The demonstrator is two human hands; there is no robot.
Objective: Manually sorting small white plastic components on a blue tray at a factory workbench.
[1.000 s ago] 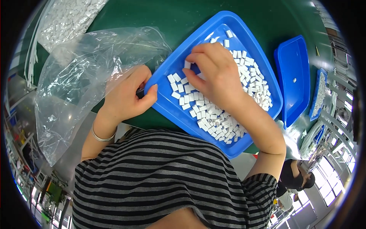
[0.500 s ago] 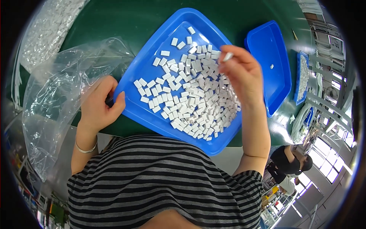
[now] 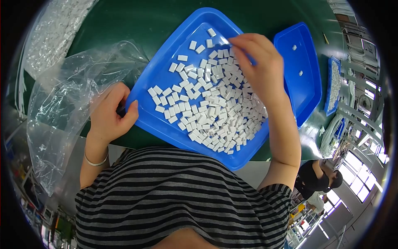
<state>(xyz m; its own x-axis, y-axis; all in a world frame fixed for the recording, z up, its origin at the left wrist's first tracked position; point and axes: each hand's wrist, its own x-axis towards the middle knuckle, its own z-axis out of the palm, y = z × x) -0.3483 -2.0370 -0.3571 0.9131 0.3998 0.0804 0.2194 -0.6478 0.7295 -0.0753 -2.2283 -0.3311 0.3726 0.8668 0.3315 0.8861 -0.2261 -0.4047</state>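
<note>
A large blue tray [image 3: 151,74] lies in front of me, tilted corner-on, with a great many small white rectangular pieces [image 3: 207,110] spread in it. My left hand [image 3: 112,112] is closed on the tray's left corner, thumb on the near side of the rim. Over the tray's right part hovers my right hand [image 3: 263,66], its fingers curved and apart, with no piece visible between them. Beyond it stands a smaller blue tray [image 3: 304,99] holding two white pieces [image 3: 300,73], apart from each other.
Clear plastic sheeting [image 3: 54,120] drapes over the table's left edge. A bag of white pieces [image 3: 58,33] lies at the far left of the green table [image 3: 137,20]. Another blue tray filled with pieces [image 3: 334,83] is at the right, and a person [image 3: 313,178] is beyond.
My right hand has let go of the white piece it held; a second piece now lies in the smaller tray. That hand is back over the large tray. My left hand keeps its grip.
</note>
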